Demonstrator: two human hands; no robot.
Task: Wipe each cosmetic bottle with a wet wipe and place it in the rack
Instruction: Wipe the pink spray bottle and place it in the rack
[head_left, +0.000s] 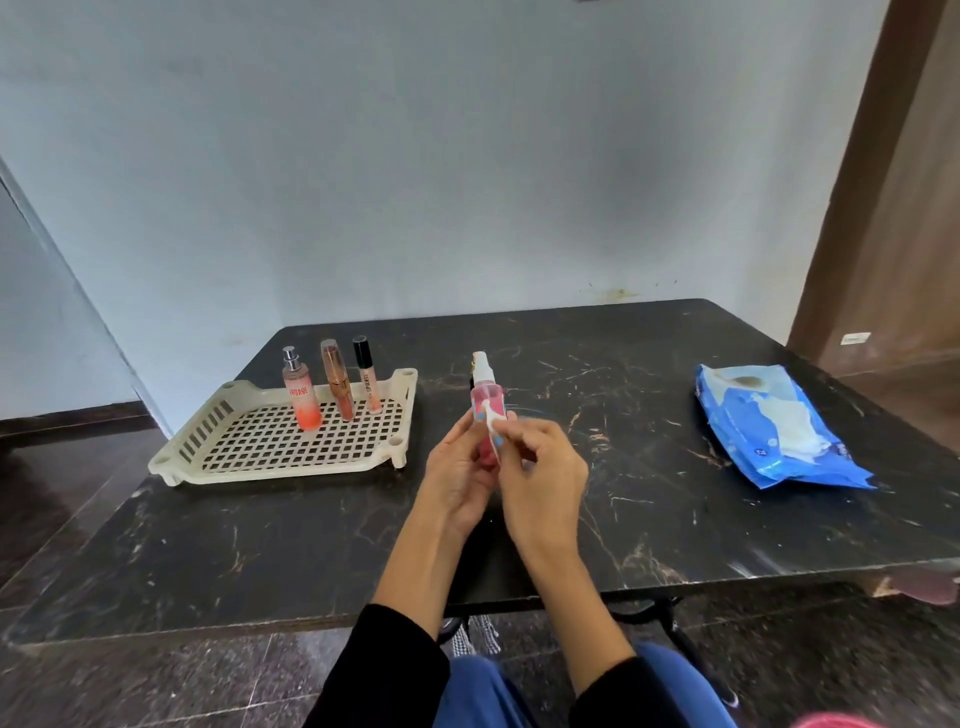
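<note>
At centre frame, filling the lower half, sits a black marble-look table (649, 509) with tan and white veining; its near edge is chipped at about 4 o'clock. Behind it, 12 o'clock: a pale blue-grey wall (415, 156), scuffed and stained just above the table's far edge. Brown wooden door frame (878, 182) runs up the 2 o'clock side; dark speckled floor (67, 493) shows at 9 o'clock and under the table. On the table at 10 o'clock: a cream perforated rack (244, 447), tray-shaped, with slotted left wall. Standing upright along its far part, left to right: an orange-pink spray bottle (302, 397), a rose-gold tube (337, 384), a black-capped lip gloss (367, 379), near each other but apart. At 3 o'clock: a blue wet wipe pack (774, 426), lying flat, flap open with white wipe showing. Well apart from the rack. Near table centre, above the surface: a pink spray bottle (487, 405) with white nozzle, held roughly upright. Left hand (460, 467) grips its lower body, fingers curled round it. Right hand (540, 467) pinches a small white wet wipe (491, 423) against the bottle's front, just below the shoulder. Both hands are together on the bottle; black sleeves (384, 675) at 6 o'clock. Nails painted light blue.
</note>
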